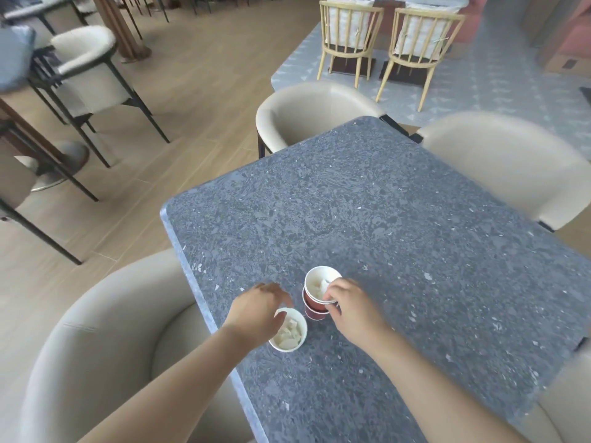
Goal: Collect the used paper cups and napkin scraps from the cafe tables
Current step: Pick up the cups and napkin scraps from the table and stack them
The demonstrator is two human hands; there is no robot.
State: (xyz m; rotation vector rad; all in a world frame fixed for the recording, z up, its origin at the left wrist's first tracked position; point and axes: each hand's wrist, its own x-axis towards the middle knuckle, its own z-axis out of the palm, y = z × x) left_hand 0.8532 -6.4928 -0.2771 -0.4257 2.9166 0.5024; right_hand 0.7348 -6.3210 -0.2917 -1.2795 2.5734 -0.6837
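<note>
Right hand [347,310] has its grip clamped on the stacked cups [316,298]; left hand [256,310], grip apart, hovers over the white cup [289,334] on the counter [383,219].

A cafe: a stone table [367,219] ringed by cream chairs [307,110], more tables [19,59] left, wooden chairs [348,36] far.

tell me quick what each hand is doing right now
Left hand: open, fingers spread above the single paper cup of napkin scraps, not gripping it.
Right hand: closed, pinching the rim of the stacked cups.
</note>
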